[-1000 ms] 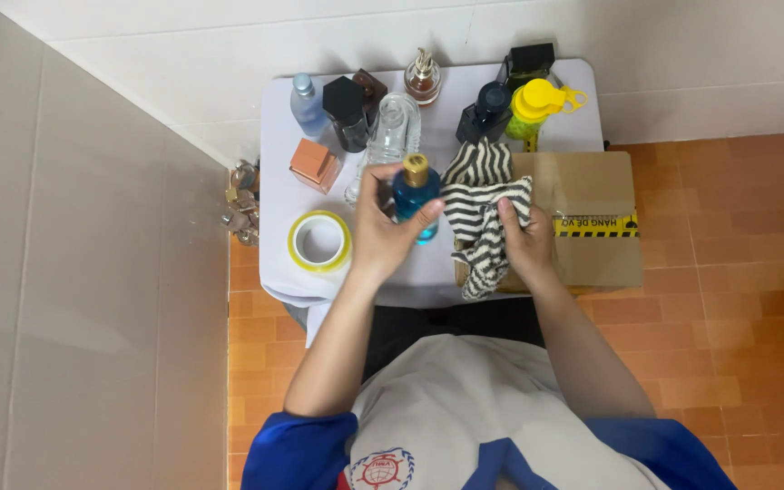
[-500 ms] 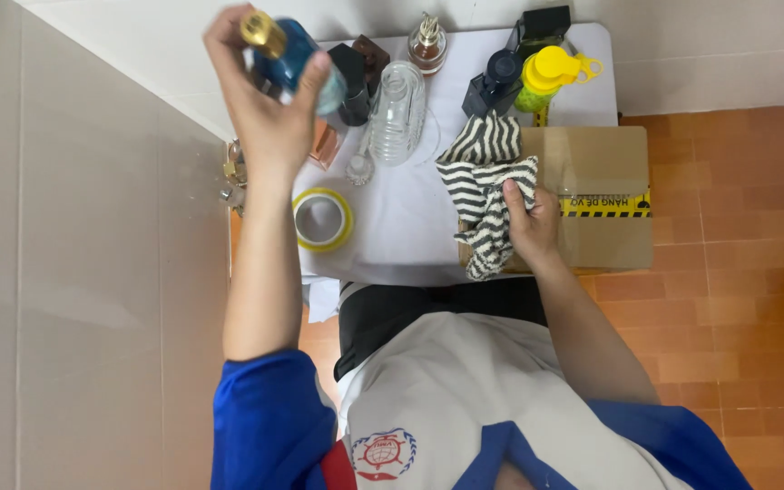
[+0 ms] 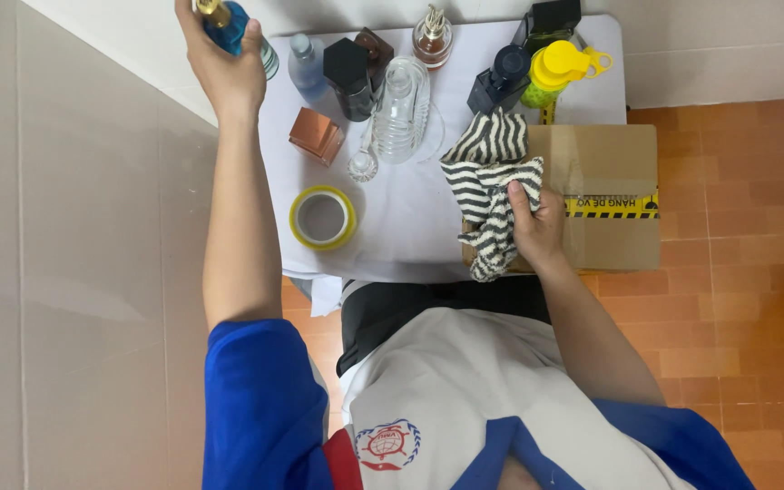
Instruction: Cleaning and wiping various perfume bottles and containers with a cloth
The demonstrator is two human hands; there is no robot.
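My left hand (image 3: 220, 68) is stretched out to the far left, beyond the table's corner, gripping a blue glass bottle (image 3: 231, 24) with a gold cap. My right hand (image 3: 534, 225) clutches a black-and-white striped cloth (image 3: 485, 186) that lies over the left end of a cardboard box (image 3: 605, 163). Both sit on a small white table (image 3: 410, 218).
Along the table's far edge stand several bottles: a pale blue one (image 3: 305, 63), a dark square-capped one (image 3: 349, 77), a clear plastic one (image 3: 400, 109), an amber one (image 3: 431, 38), a black one (image 3: 499, 82), a yellow-capped one (image 3: 559, 68). A copper cube (image 3: 316, 135) and a tape roll (image 3: 321, 218) lie left.
My left hand lifted the blue bottle from the table's middle and carried it up and out to the far left. My right hand stayed on the cloth.
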